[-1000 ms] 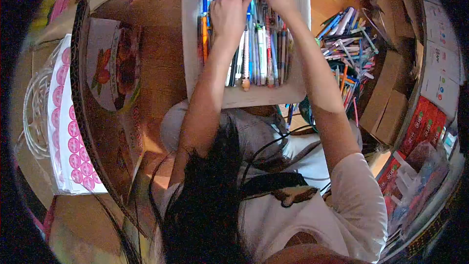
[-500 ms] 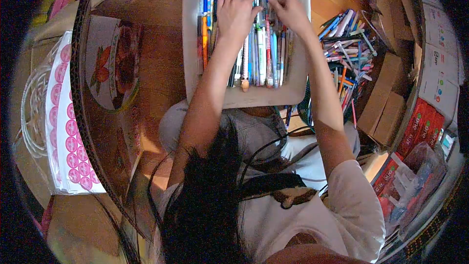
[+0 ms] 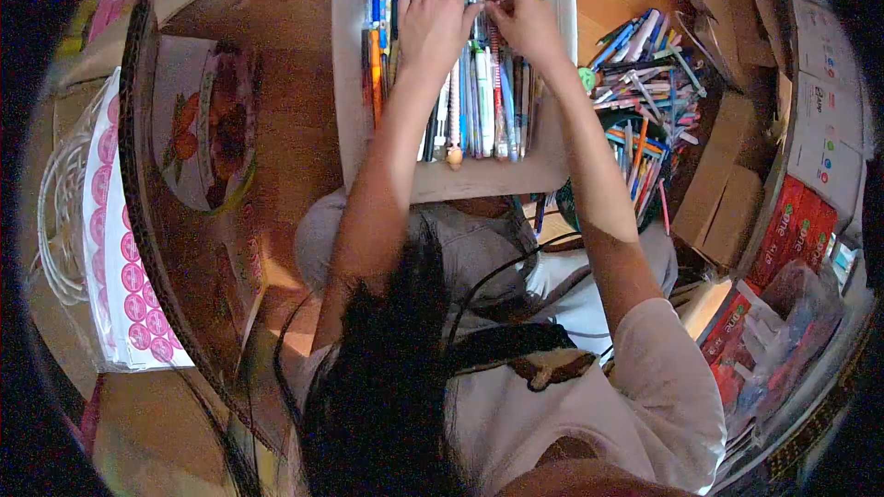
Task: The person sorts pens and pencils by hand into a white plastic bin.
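Note:
A white rectangular tray (image 3: 460, 186) holds rows of pens (image 3: 483, 92) lying lengthwise, in many colours. My left hand (image 3: 435, 26) rests over the pens on the tray's left half, its fingers spread and the index finger and thumb pointing right. Close beside it, over the upper middle of the tray, my right hand (image 3: 527, 26) has thumb and index finger pinched together. What lies in that pinch is too small to make out. Near the tray's front, a pen with a round tan end (image 3: 454, 158) reaches past its neighbours.
A loose heap of pens (image 3: 645, 92) lies right of the tray, beside cardboard flaps (image 3: 723, 184). Red boxes (image 3: 783, 230) and a clear plastic bag (image 3: 783, 322) are further right. To the left stand a cardboard box (image 3: 138, 175) and sheets with pink round labels (image 3: 138, 304).
My right hand has moved left, nearer my left hand, and its fingers have come together in a pinch. The whole view has shifted slightly, so the tray appears further left.

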`<state>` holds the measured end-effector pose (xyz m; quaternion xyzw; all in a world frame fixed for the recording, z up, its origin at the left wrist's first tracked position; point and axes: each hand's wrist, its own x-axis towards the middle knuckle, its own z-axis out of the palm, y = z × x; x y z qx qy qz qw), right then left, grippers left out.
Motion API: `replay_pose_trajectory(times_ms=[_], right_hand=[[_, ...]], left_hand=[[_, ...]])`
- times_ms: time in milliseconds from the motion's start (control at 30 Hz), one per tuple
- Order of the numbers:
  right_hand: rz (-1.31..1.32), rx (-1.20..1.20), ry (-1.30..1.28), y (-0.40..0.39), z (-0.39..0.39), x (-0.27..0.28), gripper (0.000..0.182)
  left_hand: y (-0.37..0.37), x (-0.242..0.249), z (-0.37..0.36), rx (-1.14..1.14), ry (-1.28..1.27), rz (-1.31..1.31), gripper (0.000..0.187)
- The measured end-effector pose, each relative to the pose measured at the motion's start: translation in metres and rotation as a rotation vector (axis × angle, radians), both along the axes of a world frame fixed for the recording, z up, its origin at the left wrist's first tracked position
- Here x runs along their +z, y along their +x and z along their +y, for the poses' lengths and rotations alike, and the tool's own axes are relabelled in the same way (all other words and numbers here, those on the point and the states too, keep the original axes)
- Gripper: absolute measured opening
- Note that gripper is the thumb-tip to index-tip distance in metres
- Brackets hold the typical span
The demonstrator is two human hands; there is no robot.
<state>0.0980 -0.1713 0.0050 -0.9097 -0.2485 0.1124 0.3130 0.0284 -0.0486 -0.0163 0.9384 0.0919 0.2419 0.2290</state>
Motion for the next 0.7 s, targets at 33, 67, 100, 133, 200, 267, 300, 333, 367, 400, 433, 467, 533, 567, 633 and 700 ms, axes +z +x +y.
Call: replay_pose_trajectory(times_ms=[33, 67, 100, 133, 200, 267, 300, 333, 367, 400, 433, 467, 533, 567, 633, 700], right_hand=[[-0.026, 0.002, 0.004, 0.001, 0.001, -0.004, 0.022], [-0.053, -0.002, 0.005, 0.002, 0.000, -0.010, 0.021], [-0.082, -0.015, 0.000, 0.001, -0.004, -0.013, 0.021], [-0.177, 0.026, 0.023, -0.001, -0.008, -0.008, 0.021], [-0.197, -0.034, 0.026, -0.011, -0.023, 0.021, 0.021], [-0.185, -0.114, 0.048, -0.017, -0.051, 0.042, 0.021], [-0.209, -0.152, 0.059, -0.015, -0.073, 0.048, 0.022], [-0.180, -0.231, 0.015, -0.022, -0.090, 0.066, 0.021], [-0.295, -0.299, -0.153, -0.011, -0.127, 0.045, 0.023], [-0.302, -0.308, -0.271, -0.013, -0.145, 0.056, 0.026], [-0.361, -0.290, -0.314, -0.016, -0.163, 0.056, 0.025], [-0.397, -0.257, -0.372, -0.015, -0.187, 0.046, 0.025], [-0.453, -0.203, -0.442, -0.014, -0.213, 0.035, 0.025], [-0.471, -0.181, -0.456, -0.014, -0.219, 0.032, 0.025], [-0.485, -0.131, -0.455, -0.013, -0.212, 0.039, 0.025], [-0.481, -0.079, -0.428, -0.006, -0.199, 0.044, 0.024]], left_hand=[[0.000, 0.001, -0.001, -0.016, 0.003, -0.014, 0.023], [0.000, -0.001, 0.000, -0.062, -0.045, 0.005, 0.024], [0.000, 0.000, 0.000, -0.083, -0.029, 0.028, 0.025], [0.000, -0.001, 0.000, -0.092, -0.015, 0.028, 0.025], [-0.001, 0.000, -0.001, -0.097, 0.026, 0.031, 0.025], [-0.002, 0.001, -0.001, -0.116, 0.037, 0.045, 0.026], [-0.002, 0.002, -0.001, -0.123, 0.022, 0.054, 0.026], [-0.002, 0.002, -0.001, -0.123, 0.022, 0.055, 0.026], [-0.003, 0.002, -0.001, -0.121, 0.022, 0.058, 0.026], [-0.002, 0.001, 0.000, -0.118, 0.023, 0.058, 0.026], [-0.003, 0.001, -0.001, -0.121, 0.010, 0.060, 0.027], [-0.003, 0.001, -0.001, -0.122, 0.000, 0.061, 0.027], [-0.003, 0.004, -0.001, -0.123, -0.019, 0.060, 0.027], [-0.002, 0.004, -0.002, -0.114, -0.036, 0.069, 0.026], [-0.002, 0.004, -0.002, -0.099, -0.068, 0.093, 0.024], [-0.001, 0.004, -0.002, -0.105, -0.060, 0.099, 0.025]])
